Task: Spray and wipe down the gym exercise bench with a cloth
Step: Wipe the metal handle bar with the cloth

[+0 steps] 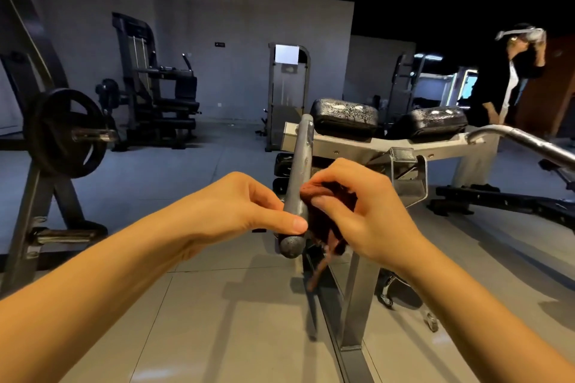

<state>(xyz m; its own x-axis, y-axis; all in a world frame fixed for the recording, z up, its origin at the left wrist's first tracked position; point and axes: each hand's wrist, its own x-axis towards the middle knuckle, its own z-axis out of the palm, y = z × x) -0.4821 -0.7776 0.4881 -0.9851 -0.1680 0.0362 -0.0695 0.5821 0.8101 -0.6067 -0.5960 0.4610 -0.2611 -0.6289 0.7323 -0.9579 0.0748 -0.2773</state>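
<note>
While left hand (249,205) pinches handle (300,162) | right hand (370,214) holds cloth (326,227) against it

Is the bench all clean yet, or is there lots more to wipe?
Not yet. The black pads glisten with droplets, so they look sprayed but not wiped. Now the left hand steadies the grey handle while the right hand presses the dark cloth to it. The other handle seems left.

Grey walls (217,25) stood dim across the upper frame; pale floor tiles (217,305) spread below. A weight machine (149,78) sat left of centre, a bright opening (466,84) at right.
</note>
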